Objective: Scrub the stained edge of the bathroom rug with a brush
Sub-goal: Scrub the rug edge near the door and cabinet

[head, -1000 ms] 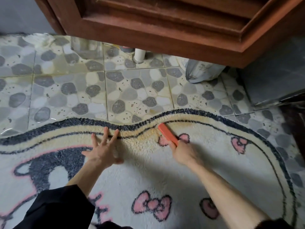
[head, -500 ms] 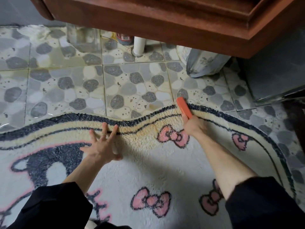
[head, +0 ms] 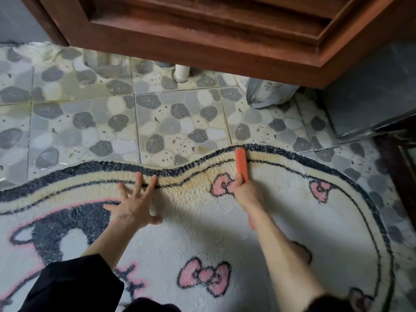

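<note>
A white fluffy bathroom rug [head: 191,233] with pink bows and a dark blue border lies on the tiled floor. Its cream band near the far edge [head: 198,176] shows yellowish staining. My right hand [head: 245,190] grips an orange brush [head: 241,164], whose head lies across the border at the rug's far edge. The brush's handle end pokes out below my wrist. My left hand [head: 135,203] presses flat on the rug with fingers spread, its fingertips on the cream band left of the stain.
Wet pebble-pattern floor tiles [head: 112,122] stretch beyond the rug. A brown wooden cabinet [head: 202,30] overhangs at the top, with a white pipe [head: 182,70] and a grey bag [head: 265,93] beneath it. A dark panel [head: 371,97] stands at right.
My right hand has drawn the brush back toward me along the rug's edge after pushing it out to the border. My left hand has stayed pressed in place.
</note>
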`<state>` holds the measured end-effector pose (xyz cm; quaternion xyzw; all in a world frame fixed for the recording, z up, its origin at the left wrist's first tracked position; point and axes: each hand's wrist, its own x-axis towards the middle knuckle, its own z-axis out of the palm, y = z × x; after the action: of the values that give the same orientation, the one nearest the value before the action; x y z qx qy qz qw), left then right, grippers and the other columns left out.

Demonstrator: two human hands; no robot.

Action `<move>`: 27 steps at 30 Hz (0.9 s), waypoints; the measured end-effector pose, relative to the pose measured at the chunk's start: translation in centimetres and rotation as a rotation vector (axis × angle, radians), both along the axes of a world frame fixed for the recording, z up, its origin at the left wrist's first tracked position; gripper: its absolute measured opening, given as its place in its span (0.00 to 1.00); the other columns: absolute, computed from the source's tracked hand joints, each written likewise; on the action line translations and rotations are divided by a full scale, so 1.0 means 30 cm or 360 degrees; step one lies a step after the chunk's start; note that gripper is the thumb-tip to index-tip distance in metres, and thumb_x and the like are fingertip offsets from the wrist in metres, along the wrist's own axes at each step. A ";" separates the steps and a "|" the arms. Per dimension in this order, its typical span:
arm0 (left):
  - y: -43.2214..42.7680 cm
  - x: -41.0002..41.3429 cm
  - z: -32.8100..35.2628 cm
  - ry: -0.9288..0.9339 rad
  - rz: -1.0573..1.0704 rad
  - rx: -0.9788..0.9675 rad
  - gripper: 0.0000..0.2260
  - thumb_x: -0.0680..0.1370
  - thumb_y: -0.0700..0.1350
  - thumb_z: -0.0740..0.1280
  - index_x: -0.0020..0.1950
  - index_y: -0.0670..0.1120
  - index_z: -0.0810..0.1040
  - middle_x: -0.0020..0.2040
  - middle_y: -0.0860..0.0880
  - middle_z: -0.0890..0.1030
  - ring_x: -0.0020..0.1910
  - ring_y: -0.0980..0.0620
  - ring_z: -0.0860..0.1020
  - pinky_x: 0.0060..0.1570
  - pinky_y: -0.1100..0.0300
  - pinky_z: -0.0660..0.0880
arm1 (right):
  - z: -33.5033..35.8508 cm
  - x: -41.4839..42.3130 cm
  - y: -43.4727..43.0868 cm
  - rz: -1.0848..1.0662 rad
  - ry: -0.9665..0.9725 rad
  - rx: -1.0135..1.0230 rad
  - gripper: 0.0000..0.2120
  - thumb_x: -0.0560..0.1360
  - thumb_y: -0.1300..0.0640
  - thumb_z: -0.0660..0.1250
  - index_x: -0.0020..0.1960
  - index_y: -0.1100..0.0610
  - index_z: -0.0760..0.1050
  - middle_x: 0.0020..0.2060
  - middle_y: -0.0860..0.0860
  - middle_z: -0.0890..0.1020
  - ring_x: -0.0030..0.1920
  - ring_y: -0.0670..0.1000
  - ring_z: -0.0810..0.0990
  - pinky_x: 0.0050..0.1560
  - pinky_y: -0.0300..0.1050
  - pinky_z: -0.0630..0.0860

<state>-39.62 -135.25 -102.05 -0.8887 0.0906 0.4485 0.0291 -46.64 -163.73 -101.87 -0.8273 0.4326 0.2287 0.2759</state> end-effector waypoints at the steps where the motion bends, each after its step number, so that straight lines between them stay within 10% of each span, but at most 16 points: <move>1: -0.001 -0.006 0.000 0.0005 0.0021 -0.0006 0.60 0.65 0.70 0.75 0.75 0.67 0.27 0.77 0.55 0.26 0.78 0.33 0.36 0.63 0.21 0.61 | 0.027 -0.070 0.041 0.0025 0.0030 0.0016 0.28 0.83 0.37 0.50 0.44 0.59 0.74 0.26 0.49 0.73 0.20 0.48 0.70 0.19 0.36 0.63; 10: 0.000 -0.003 -0.008 -0.0026 -0.0053 0.0038 0.60 0.65 0.70 0.74 0.75 0.66 0.27 0.78 0.53 0.26 0.78 0.32 0.38 0.63 0.21 0.61 | 0.035 0.138 -0.143 -0.0169 -0.0051 0.0006 0.25 0.85 0.43 0.52 0.52 0.63 0.75 0.30 0.51 0.74 0.20 0.45 0.68 0.14 0.32 0.59; 15: -0.011 -0.004 -0.006 -0.0002 -0.0014 0.0003 0.60 0.66 0.69 0.74 0.75 0.66 0.27 0.77 0.53 0.24 0.78 0.31 0.37 0.63 0.21 0.61 | 0.098 -0.236 0.049 -0.0073 0.0100 0.0073 0.27 0.82 0.36 0.50 0.45 0.56 0.76 0.29 0.51 0.79 0.23 0.49 0.77 0.20 0.38 0.68; 21: -0.011 -0.008 -0.018 -0.0013 -0.0007 0.0025 0.61 0.65 0.68 0.76 0.75 0.67 0.27 0.78 0.53 0.26 0.78 0.31 0.37 0.63 0.19 0.58 | 0.154 0.166 -0.186 -0.0268 -0.0051 0.0078 0.22 0.86 0.45 0.52 0.62 0.63 0.72 0.32 0.51 0.71 0.23 0.46 0.68 0.12 0.33 0.57; 27: -0.016 -0.001 -0.012 -0.0001 -0.0010 0.0019 0.60 0.66 0.69 0.74 0.74 0.66 0.26 0.76 0.53 0.23 0.78 0.30 0.36 0.64 0.20 0.60 | 0.099 -0.197 0.046 -0.0103 0.0082 0.0156 0.25 0.83 0.37 0.51 0.51 0.57 0.75 0.30 0.49 0.76 0.20 0.46 0.72 0.18 0.37 0.65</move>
<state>-39.64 -135.73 -102.42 -0.8884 0.0907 0.4487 0.0358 -52.54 -162.36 -98.90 -0.7922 0.4544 0.2618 0.3122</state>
